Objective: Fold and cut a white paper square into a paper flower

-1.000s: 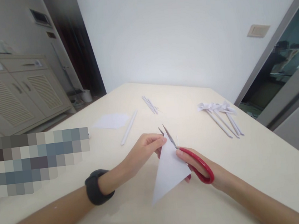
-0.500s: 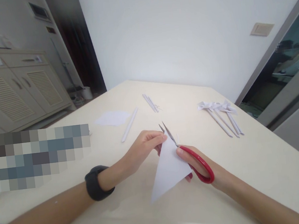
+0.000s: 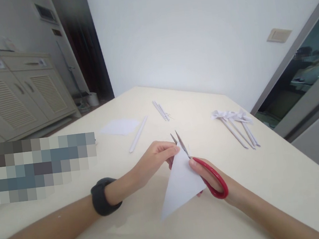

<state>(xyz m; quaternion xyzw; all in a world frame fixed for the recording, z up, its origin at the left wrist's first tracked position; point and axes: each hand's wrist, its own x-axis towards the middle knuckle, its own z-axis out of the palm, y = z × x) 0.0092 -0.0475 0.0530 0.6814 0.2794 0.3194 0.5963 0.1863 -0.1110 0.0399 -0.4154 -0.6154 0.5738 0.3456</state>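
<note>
A white folded paper triangle [image 3: 181,186] is pinched near its top corner by my left hand [image 3: 163,151], thumb on the near face. My right hand [image 3: 208,171] is wrapped through the red handles of a pair of scissors [image 3: 213,172]. The scissor blades stand a little apart around the paper's right edge near the top corner, tips pointing away from me. Part of my right hand's fingers is hidden behind the paper. A black band sits on my left wrist.
On the cream table [image 3: 269,176] lie flat white paper sheets [image 3: 120,126], a long rolled paper stick [image 3: 138,134] and several thin sticks [image 3: 160,110]. Paper pinwheels on sticks [image 3: 232,117] lie at the right. A white wall [image 3: 179,36] borders the table's far side.
Hands, paper and scissors hold nearly the same pose; the blades are still apart at the paper's upper edge. The view has shifted slightly.
</note>
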